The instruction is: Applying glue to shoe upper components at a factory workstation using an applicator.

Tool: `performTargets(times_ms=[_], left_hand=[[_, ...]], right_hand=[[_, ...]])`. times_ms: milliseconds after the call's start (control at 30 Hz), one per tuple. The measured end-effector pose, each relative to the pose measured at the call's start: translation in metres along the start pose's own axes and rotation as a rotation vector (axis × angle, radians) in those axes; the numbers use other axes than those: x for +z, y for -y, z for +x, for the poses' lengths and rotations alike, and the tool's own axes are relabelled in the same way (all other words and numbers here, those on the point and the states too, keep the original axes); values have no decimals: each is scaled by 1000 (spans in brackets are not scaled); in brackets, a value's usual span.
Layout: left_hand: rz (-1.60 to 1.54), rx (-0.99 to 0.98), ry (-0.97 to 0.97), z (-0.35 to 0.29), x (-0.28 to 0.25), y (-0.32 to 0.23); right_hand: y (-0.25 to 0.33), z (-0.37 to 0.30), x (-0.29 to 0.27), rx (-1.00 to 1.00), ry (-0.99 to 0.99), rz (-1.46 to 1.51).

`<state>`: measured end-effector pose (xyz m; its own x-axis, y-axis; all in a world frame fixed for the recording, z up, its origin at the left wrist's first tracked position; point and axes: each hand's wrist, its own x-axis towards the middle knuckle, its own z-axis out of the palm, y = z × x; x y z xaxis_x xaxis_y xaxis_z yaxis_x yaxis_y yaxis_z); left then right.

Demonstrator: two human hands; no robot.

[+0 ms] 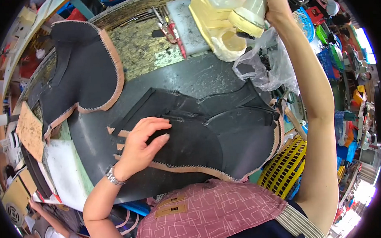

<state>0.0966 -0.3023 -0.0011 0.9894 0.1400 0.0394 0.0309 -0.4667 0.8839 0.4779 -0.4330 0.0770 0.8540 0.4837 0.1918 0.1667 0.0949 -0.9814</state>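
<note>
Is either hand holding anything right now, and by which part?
The right hand holds the translucent white, yellow-crusted, cup-shaped piece by its upper end; the left hand grips nothing.

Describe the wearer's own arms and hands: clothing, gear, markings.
Left hand: ungloved, with a silver metal-link wristband; watch or bracelet, can't tell. Right hand: ungloved, partly out of frame, no band visible. No sleeves or cables on the left forearm or right forearm. Over the torso: a pink cloth garment printed with pale rectangle outlines.
</note>
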Motion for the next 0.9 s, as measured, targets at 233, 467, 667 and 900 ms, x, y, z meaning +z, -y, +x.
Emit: performTargets(times_ms=[233,467,667,900], left_hand=[[-191,-259,37,11,-11,1],[38,188,-266,96,-15,-48],[92,521,-732,188,32,-82],[37,268,-738,213,70,-93]], right_hand=[[122,-15,35,-268,-12,239],[103,-7,16,-18,2,271],[88,-30,35,107,-90,362],[58,-39,15,49,-173,447]])
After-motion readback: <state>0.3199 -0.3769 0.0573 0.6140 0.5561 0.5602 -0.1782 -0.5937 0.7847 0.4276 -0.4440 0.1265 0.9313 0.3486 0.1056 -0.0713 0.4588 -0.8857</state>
